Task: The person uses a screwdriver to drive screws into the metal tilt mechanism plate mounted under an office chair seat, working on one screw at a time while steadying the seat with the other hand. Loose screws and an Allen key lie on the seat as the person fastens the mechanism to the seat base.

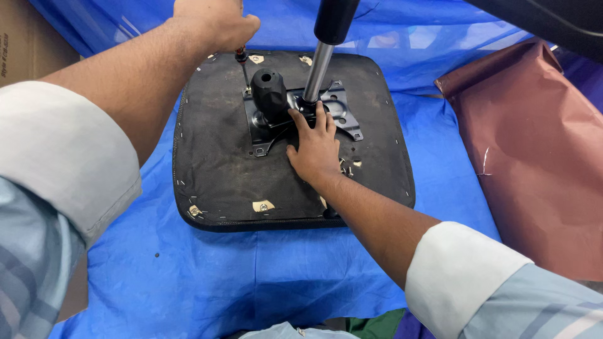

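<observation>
Blue plastic sheeting (264,276) covers the whole work surface in the head view, wrinkled and spread to every edge of the frame. One upturned chair seat pad (213,169), black with rounded corners, lies flat on the sheeting near its middle, underside up, its longer side running left to right. One black metal mounting plate (342,113) sits bolted at the centre of the seat pad. One gas-lift cylinder (318,72), a bright steel rod with a black upper sleeve, rises from the plate; its long axis stands nearly upright, leaning slightly toward the top edge of the frame. One black knobbed lever housing (269,94) stands on the plate just left of the cylinder.

Left hand (217,22): closed in a fist around the handle of one screwdriver (244,69), whose thin shaft points down to the far left corner of the plate. The handle is mostly hidden inside the grip.

Right hand (316,147): laid flat and open, palm down, on the seat pad at the near side of the plate, fingertips touching the plate's base beside the cylinder; it grasps nothing.

One reddish-brown plastic bag (534,163) lies on the sheeting toward its right edge, apart from the seat pad. One brown cardboard box (25,44) shows at the far left corner.
</observation>
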